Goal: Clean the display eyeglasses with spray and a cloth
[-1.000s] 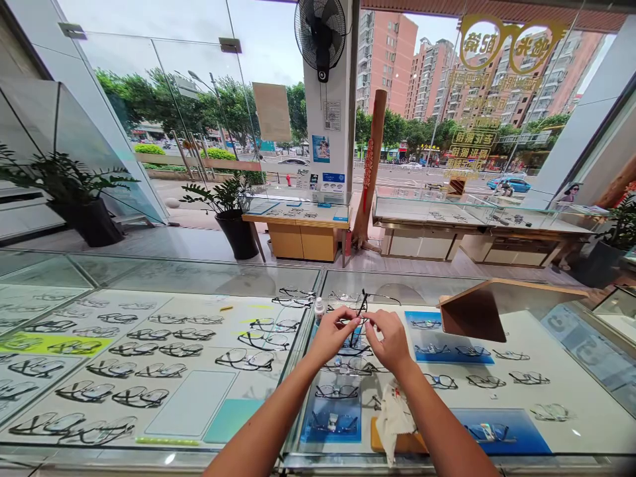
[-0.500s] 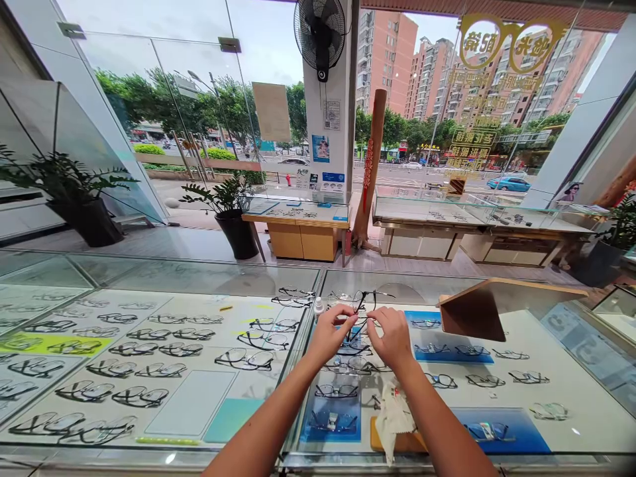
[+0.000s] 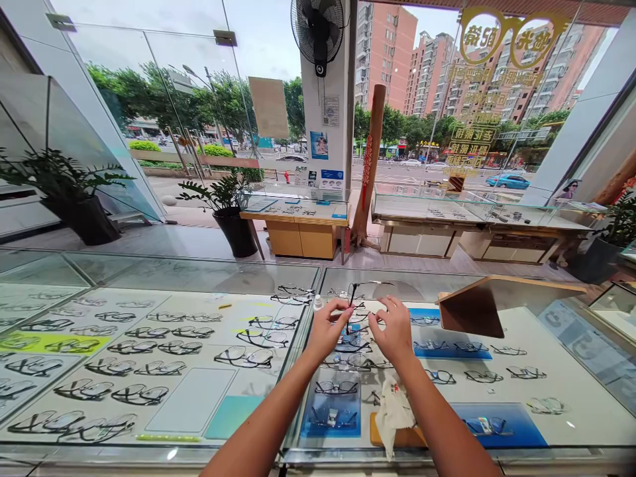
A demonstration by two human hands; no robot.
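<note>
Above the glass counter, both my hands hold a pair of thin black-framed glasses (image 3: 361,301). My left hand (image 3: 326,329) pinches the frame's left side between thumb and fingers. On the right side of the frame, my right hand (image 3: 394,332) grips with its fingers curled around it. One temple arm sticks up above the hands. Under the glass lie rows of other glasses (image 3: 149,348) on white and blue trays.
A white cloth (image 3: 392,414) lies on a small wooden block (image 3: 405,437) on the counter below my right forearm. A small white bottle (image 3: 317,303) stands left of my hands. A tilted wooden-backed mirror (image 3: 484,305) stands to the right. Potted plants and more display counters are beyond.
My hands have lifted slightly and turned the glasses, so the frame sits a little higher and its temple arm points up. The view has tilted down a little.
</note>
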